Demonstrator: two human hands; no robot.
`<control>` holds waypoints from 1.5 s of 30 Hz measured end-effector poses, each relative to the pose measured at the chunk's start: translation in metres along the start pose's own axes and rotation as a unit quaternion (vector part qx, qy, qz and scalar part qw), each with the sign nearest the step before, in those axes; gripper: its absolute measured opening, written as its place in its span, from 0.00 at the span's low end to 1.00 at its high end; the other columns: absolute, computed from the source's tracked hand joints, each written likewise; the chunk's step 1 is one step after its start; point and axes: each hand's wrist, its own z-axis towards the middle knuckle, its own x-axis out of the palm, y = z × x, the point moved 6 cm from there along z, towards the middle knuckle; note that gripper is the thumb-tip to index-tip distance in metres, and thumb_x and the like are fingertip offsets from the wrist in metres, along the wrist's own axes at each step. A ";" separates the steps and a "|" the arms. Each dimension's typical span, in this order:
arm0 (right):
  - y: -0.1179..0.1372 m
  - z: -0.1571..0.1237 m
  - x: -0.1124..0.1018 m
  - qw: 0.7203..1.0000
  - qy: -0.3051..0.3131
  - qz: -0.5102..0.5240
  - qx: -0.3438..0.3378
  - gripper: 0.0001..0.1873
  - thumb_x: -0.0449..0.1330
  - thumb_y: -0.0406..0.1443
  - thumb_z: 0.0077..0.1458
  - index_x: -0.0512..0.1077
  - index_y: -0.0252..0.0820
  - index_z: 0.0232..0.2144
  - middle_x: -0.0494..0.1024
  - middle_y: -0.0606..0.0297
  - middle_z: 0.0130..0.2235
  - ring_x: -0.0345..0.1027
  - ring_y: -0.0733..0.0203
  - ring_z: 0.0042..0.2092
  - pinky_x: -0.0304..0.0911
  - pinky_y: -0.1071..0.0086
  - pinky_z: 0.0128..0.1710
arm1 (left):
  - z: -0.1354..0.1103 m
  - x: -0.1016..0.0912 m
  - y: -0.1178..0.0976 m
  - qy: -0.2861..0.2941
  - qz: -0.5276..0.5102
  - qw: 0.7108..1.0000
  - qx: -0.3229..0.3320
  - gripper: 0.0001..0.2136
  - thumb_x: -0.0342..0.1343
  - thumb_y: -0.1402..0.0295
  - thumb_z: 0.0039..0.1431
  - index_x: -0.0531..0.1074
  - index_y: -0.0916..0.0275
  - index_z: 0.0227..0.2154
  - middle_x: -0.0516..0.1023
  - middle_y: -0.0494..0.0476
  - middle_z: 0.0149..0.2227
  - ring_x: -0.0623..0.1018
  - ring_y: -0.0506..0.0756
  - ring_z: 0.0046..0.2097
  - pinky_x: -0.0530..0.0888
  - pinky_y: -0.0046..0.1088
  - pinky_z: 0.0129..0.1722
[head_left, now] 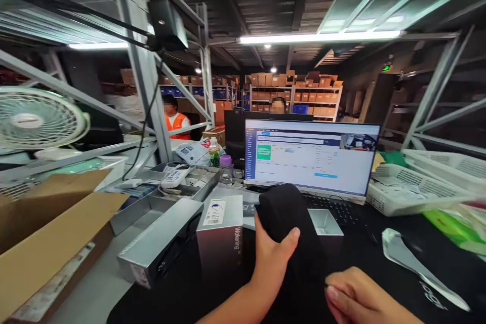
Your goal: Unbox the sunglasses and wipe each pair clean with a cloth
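Observation:
My left hand (270,258) is wrapped round a black case (284,207) with a rounded top, held upright before the monitor. The thumb lies across the front of the case. Lower right of it, my right hand (355,291) is closed in a pinch at the dark edge of the case; what its fingertips hold is too dark to make out. Left of the case stands a silver-grey box (220,243) with a white label and "Wakening" lettering. Beyond that lies a long silver box (161,235) with a dark object along its side.
An open cardboard carton (56,228) occupies the left. A small open silver box (325,223) sits by the keyboard (337,208), below the monitor (311,157). To the right are a white wrapper (417,266) and white baskets (410,197). A person in an orange vest (177,124) is farther back.

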 end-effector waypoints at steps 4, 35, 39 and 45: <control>0.007 0.001 -0.019 0.989 -0.026 0.147 -0.005 0.31 0.53 0.63 0.58 0.65 0.42 0.25 0.66 0.72 0.15 0.51 0.71 0.13 0.43 0.77 0.13 | -0.018 0.005 0.013 0.010 0.184 0.982 0.028 0.48 0.71 0.60 0.38 0.54 0.64 0.62 0.68 0.70 0.59 0.71 0.69 0.61 0.65 0.53 0.62; -0.002 0.023 -0.010 0.947 -0.188 -0.234 -0.116 0.38 0.72 0.38 0.47 0.64 0.40 0.59 0.66 0.51 0.59 0.60 0.45 0.61 0.59 0.52 0.62 | -0.088 -0.002 0.043 0.009 -0.205 0.939 -0.277 0.29 0.60 0.74 0.45 0.67 0.57 0.54 0.79 0.56 0.49 0.77 0.61 0.54 0.71 0.38 0.56; -0.004 0.030 -0.013 0.933 -0.160 -0.308 -0.100 0.19 0.71 0.29 0.45 0.73 0.40 0.40 0.74 0.58 0.45 0.67 0.51 0.47 0.65 0.61 0.47 | -0.104 -0.002 0.059 0.013 -0.226 0.909 -0.350 0.19 0.65 0.70 0.43 0.73 0.60 0.41 0.81 0.56 0.44 0.76 0.63 0.55 0.71 0.42 0.57; -0.028 0.044 -0.017 0.994 -0.083 -0.055 -0.052 0.09 0.73 0.33 0.45 0.76 0.39 0.28 0.72 0.70 0.29 0.64 0.65 0.31 0.56 0.72 0.30 | -0.112 -0.027 0.078 -0.038 -0.169 0.885 -0.432 0.12 0.69 0.73 0.46 0.69 0.60 0.27 0.80 0.52 0.33 0.79 0.59 0.51 0.70 0.40 0.59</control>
